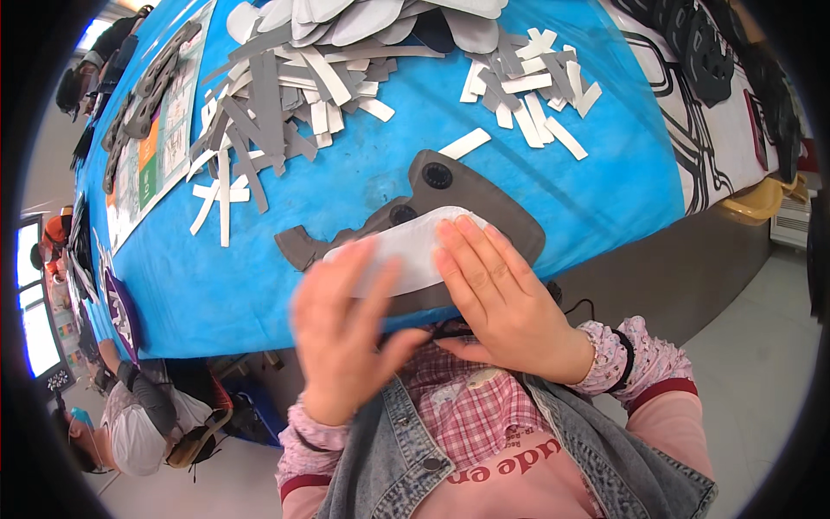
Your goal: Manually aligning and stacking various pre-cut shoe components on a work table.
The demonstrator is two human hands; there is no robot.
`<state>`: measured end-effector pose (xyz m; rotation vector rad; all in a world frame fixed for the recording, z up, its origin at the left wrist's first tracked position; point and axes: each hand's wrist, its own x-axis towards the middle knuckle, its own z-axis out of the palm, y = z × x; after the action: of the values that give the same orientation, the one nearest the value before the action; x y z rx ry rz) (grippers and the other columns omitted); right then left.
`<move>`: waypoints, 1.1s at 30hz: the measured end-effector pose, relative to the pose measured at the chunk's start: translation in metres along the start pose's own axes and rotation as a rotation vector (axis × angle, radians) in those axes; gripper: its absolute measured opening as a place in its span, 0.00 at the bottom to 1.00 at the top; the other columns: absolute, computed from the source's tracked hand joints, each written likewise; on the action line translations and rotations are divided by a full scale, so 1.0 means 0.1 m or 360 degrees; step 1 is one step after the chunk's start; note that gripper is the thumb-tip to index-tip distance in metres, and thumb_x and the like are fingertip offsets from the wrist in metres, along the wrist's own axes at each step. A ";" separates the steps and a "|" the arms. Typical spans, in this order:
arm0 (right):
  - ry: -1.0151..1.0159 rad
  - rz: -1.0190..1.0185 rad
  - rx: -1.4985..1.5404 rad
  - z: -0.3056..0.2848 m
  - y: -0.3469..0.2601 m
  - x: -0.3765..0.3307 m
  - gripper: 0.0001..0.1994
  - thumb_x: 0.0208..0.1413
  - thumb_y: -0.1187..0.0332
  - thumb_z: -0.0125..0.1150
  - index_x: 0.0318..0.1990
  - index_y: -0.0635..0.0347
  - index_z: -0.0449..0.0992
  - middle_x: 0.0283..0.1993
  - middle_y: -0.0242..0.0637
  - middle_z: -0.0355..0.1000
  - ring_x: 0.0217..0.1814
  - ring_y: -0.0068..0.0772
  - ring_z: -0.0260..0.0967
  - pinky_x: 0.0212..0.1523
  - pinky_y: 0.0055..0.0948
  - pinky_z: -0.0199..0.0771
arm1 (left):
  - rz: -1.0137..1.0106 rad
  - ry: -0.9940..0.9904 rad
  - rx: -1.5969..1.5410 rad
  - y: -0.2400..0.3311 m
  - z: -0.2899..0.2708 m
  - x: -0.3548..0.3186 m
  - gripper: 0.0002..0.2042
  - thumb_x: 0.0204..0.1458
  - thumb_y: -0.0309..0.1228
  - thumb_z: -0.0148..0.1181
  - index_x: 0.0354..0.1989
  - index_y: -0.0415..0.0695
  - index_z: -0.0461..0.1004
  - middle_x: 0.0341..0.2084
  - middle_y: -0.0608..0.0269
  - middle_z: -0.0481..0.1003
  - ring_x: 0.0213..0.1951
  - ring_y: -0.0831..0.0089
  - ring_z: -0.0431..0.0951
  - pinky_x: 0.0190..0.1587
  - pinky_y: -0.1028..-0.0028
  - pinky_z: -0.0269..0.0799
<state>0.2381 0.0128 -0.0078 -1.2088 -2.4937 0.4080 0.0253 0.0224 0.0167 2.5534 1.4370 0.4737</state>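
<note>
A smooth white oval pad [399, 264] lies on a dark grey-brown moulded foam-like piece [493, 203] at the table's near edge. The moulded piece carries two round black knobs [437, 176] and has a notched left end. My right hand [497, 281] lies flat on the pad's right part, fingers stretched out side by side. At the pad's left end is my left hand [341, 329], blurred by motion, its fingers apart; whether it touches the pad I cannot tell.
Beyond the piece lie heaps of white and grey strips [277, 104] and a stack of pale oval pads [346, 22]. One white strip [465, 144] rests near the piece. More dark moulded pieces [143, 104] lie at far left, others [705, 56] at far right. A person [138, 424] sits at left.
</note>
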 end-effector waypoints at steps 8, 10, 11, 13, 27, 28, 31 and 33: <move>0.0017 0.0004 -0.0082 0.04 -0.01 -0.02 0.41 0.44 0.58 0.59 0.62 0.78 0.55 0.69 0.60 0.51 0.72 0.56 0.48 0.72 0.46 0.47 | 0.0002 -0.0184 -0.0106 0.24 0.26 -0.01 0.44 0.48 0.57 0.53 0.66 0.33 0.53 0.66 0.46 0.55 0.68 0.55 0.54 0.68 0.58 0.47; 0.0035 -0.0004 -0.0127 0.04 -0.01 -0.03 0.42 0.42 0.58 0.62 0.62 0.78 0.55 0.69 0.60 0.51 0.72 0.56 0.48 0.72 0.46 0.48 | -0.0018 -0.0167 -0.0058 0.17 0.23 -0.08 0.43 0.48 0.54 0.55 0.66 0.33 0.54 0.66 0.47 0.56 0.68 0.55 0.55 0.67 0.58 0.51; 0.0050 0.0003 -0.0174 0.04 -0.01 -0.02 0.44 0.40 0.58 0.65 0.62 0.77 0.55 0.68 0.59 0.52 0.72 0.55 0.48 0.72 0.46 0.48 | -0.0029 -0.0161 -0.0049 0.13 0.18 -0.12 0.43 0.48 0.54 0.55 0.66 0.33 0.54 0.66 0.47 0.56 0.68 0.55 0.55 0.67 0.58 0.51; 0.0045 0.0003 -0.0114 0.03 -0.01 -0.03 0.43 0.42 0.60 0.66 0.63 0.73 0.54 0.67 0.60 0.53 0.71 0.57 0.50 0.69 0.49 0.51 | -0.0130 -0.0138 0.0046 0.06 0.12 -0.21 0.42 0.48 0.51 0.58 0.66 0.34 0.55 0.65 0.49 0.58 0.67 0.57 0.57 0.67 0.58 0.53; 0.0048 -0.0052 -0.0149 0.04 0.00 -0.03 0.46 0.36 0.63 0.69 0.63 0.75 0.54 0.69 0.58 0.51 0.72 0.54 0.48 0.71 0.46 0.49 | -0.0258 0.0040 0.0014 -0.09 0.13 -0.37 0.41 0.47 0.41 0.64 0.67 0.36 0.53 0.65 0.48 0.58 0.67 0.54 0.57 0.67 0.56 0.52; 0.0050 -0.0059 -0.0153 0.05 0.00 -0.03 0.46 0.36 0.63 0.69 0.63 0.75 0.54 0.69 0.58 0.51 0.72 0.54 0.48 0.71 0.46 0.49 | -0.0238 0.0033 -0.0017 -0.12 0.13 -0.39 0.40 0.49 0.41 0.63 0.67 0.35 0.52 0.65 0.47 0.57 0.67 0.54 0.57 0.67 0.55 0.51; 0.0095 -0.0049 -0.0101 0.03 0.03 -0.04 0.45 0.38 0.63 0.69 0.64 0.72 0.54 0.69 0.57 0.52 0.72 0.54 0.49 0.70 0.47 0.50 | -0.0270 0.0170 -0.0183 -0.27 0.16 -0.49 0.38 0.54 0.41 0.58 0.67 0.34 0.50 0.66 0.46 0.56 0.67 0.51 0.57 0.67 0.54 0.49; 0.0105 -0.0113 0.0061 -0.03 0.07 -0.04 0.43 0.40 0.64 0.69 0.65 0.68 0.54 0.69 0.54 0.53 0.71 0.53 0.50 0.69 0.49 0.51 | -0.0320 0.0312 -0.0324 -0.31 0.20 -0.56 0.36 0.57 0.41 0.55 0.68 0.33 0.49 0.66 0.45 0.55 0.67 0.50 0.57 0.67 0.54 0.48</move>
<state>0.2466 0.0146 -0.0091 -1.0974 -2.4532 0.3892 -0.0192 -0.0091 -0.0213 2.2283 1.5973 0.8098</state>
